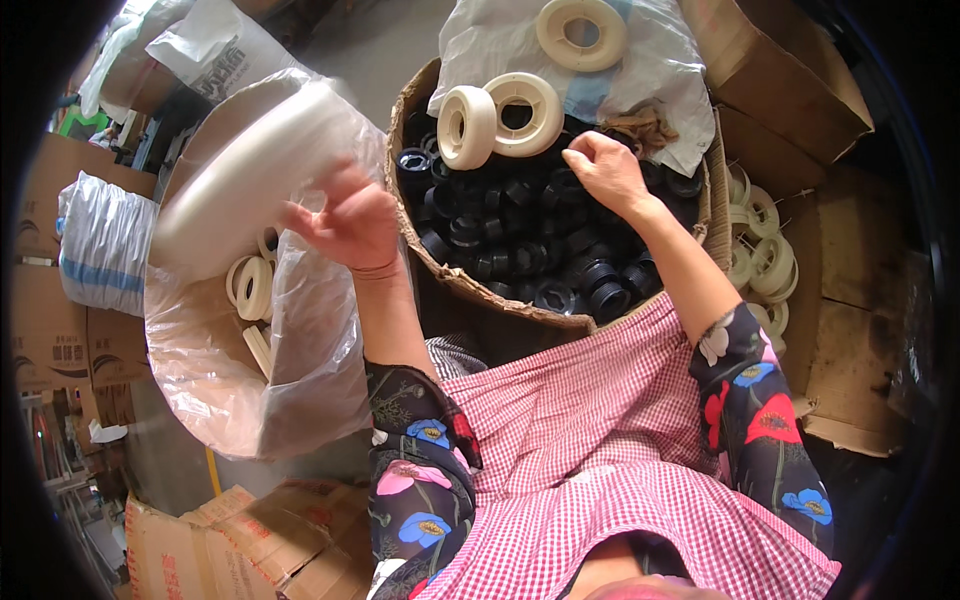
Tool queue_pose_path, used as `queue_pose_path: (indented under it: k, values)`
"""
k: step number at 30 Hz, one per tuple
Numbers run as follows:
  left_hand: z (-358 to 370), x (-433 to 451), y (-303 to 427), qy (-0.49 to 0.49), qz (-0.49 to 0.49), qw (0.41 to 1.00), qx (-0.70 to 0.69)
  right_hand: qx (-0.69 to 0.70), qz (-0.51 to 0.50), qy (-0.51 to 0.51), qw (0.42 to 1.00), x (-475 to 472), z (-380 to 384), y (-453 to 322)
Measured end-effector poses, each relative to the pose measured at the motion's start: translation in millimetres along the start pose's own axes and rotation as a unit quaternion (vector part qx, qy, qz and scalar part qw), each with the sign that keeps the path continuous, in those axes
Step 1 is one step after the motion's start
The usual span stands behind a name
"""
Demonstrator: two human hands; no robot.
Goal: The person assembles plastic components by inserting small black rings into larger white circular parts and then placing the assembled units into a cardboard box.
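Observation:
My left hand (349, 217), blurred by motion, has its fingers apart over the edge of a plastic-lined box. Beyond it is a streaked cream-coloured object (244, 176), too blurred to identify; no grip on it shows. Curled inward, my right hand (609, 171) is above black threaded plastic parts (525, 255) in a cardboard container; its fingertips are partly hidden. To its left, a cream plastic ring (466, 127) stands on its side against another cream ring (525, 114). A third cream ring (581, 34) lies on a white plastic sack (660, 67).
The lined box (184, 397) holds several cream rings (253, 289). The black parts' container has a ragged cardboard rim (487, 289). More cream parts (771, 262) fill a carton at right. Cardboard boxes (247, 540) lie at lower left, and a wrapped bundle (109, 244) is at far left.

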State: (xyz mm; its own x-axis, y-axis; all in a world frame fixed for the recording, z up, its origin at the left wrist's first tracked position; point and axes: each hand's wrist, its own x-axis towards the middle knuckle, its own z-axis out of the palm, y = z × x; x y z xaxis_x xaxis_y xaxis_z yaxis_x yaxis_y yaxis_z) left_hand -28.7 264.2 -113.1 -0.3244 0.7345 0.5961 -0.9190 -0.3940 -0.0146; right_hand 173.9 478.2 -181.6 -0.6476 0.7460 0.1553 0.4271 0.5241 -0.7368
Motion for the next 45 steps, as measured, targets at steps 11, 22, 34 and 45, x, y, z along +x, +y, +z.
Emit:
queue_pose_path:
  k: [11, 22, 34, 45]
  values:
    - [-128, -34, -76, 0.462, -0.298, 0.353, 0.757, -0.369, -0.375, -0.057, 0.848, 97, 130, -63]
    - [-181, -33, -104, 0.606, -0.229, 0.416, 0.638, -0.286, -0.339, -0.068, 0.894, 36, 68, -47]
    - [-163, -45, -97, 0.509, -0.255, 0.390, 0.723, 0.347, 0.144, -0.048, 0.926, -38, 17, -47]
    - [-195, -41, -105, 0.536, -0.229, 0.294, 0.757, 0.332, 0.149, -0.037, 0.931, -16, 27, -17]
